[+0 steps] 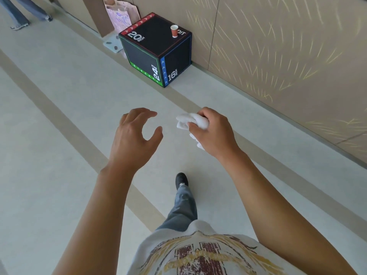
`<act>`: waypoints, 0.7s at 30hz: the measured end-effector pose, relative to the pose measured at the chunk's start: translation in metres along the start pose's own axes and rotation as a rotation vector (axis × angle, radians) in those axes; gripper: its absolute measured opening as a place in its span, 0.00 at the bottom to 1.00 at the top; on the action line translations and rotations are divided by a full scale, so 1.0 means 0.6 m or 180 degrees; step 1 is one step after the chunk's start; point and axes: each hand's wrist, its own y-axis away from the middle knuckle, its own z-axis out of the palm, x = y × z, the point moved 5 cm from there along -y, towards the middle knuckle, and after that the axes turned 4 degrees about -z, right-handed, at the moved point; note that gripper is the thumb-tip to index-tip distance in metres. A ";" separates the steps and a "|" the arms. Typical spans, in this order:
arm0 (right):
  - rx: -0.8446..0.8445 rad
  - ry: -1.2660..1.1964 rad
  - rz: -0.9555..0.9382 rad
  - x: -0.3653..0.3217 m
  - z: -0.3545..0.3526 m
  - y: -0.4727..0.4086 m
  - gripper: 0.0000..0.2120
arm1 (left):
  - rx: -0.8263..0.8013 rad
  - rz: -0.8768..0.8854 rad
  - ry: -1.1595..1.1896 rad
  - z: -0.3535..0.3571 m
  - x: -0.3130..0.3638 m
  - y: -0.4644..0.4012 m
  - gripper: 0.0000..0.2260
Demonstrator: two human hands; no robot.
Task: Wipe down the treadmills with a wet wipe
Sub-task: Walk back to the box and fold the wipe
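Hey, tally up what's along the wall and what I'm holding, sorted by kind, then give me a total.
Plyo box: 1
Paper cup, standing on the box: 1
Paper bag, behind the box: 1
Wet wipe, held in the right hand: 1
Total: 4
The left hand holds nothing.

The right hand [213, 132] hides much of the bunched wipe [190, 121].

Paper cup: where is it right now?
In the head view, the orange paper cup stands upright on the black plyo box, near its right back corner by the wall.
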 end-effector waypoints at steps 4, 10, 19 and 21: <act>-0.0121 0.0098 -0.0074 -0.004 0.040 -0.144 0.10 | 0.0056 -0.0119 0.0048 0.004 -0.049 -0.135 0.17; -0.0186 0.0157 -0.0135 -0.031 0.080 -0.344 0.12 | 0.0092 -0.0129 0.0066 -0.018 -0.091 -0.334 0.17; -0.0239 0.0095 -0.0374 -0.062 0.116 -0.568 0.11 | 0.0229 -0.0235 0.0252 -0.029 -0.114 -0.537 0.17; -0.0299 0.0083 -0.0412 -0.055 0.130 -0.620 0.12 | 0.0235 -0.0285 0.0225 -0.021 -0.127 -0.585 0.17</act>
